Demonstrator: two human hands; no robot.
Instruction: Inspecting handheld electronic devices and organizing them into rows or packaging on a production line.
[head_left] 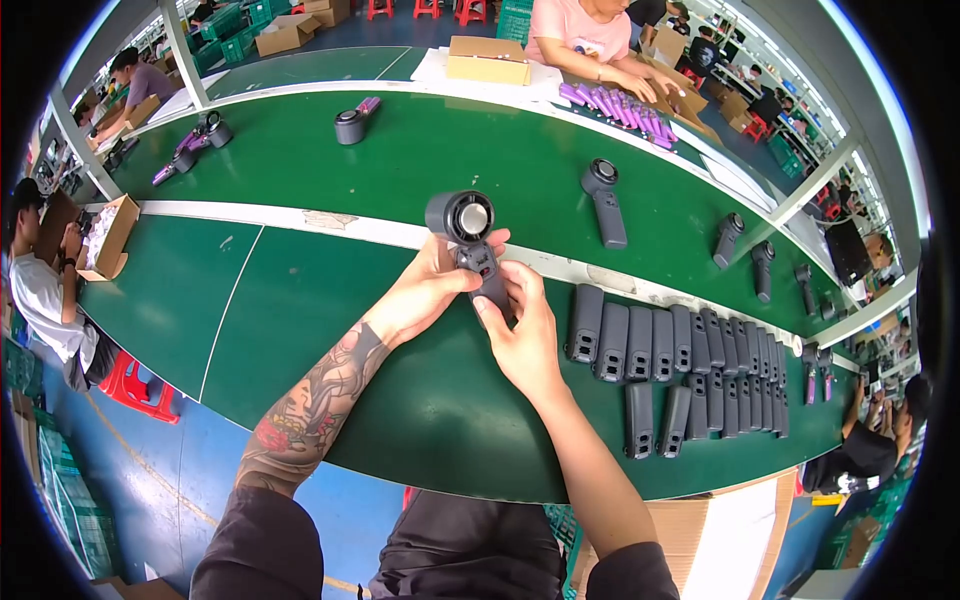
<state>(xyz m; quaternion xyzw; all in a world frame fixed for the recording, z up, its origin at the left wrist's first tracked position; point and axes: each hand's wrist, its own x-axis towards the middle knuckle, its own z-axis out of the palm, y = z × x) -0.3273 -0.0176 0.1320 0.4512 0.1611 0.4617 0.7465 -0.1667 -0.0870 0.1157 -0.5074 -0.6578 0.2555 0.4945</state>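
Both my hands hold one dark grey handheld fan [473,262] above the near edge of the conveyor, its round head up and its handle slanting down toward me. My left hand [437,290] is closed round the neck, with the thumb on the front near the buttons. Lower down, my right hand [520,325] grips the handle between thumb and fingers. On the bench to the right of my right hand lie rows of dark grey handle pieces [637,342], several side by side, with two small openings at their near ends.
On the green belt [470,130] lie several grey fans [605,200] and a purple-handled fan [350,125]. Across it, a person [580,40] handles purple handles [620,110] beside a cardboard box [488,60]. Another person [50,290] sits left by a box [108,238]. White posts [815,185] flank the line.
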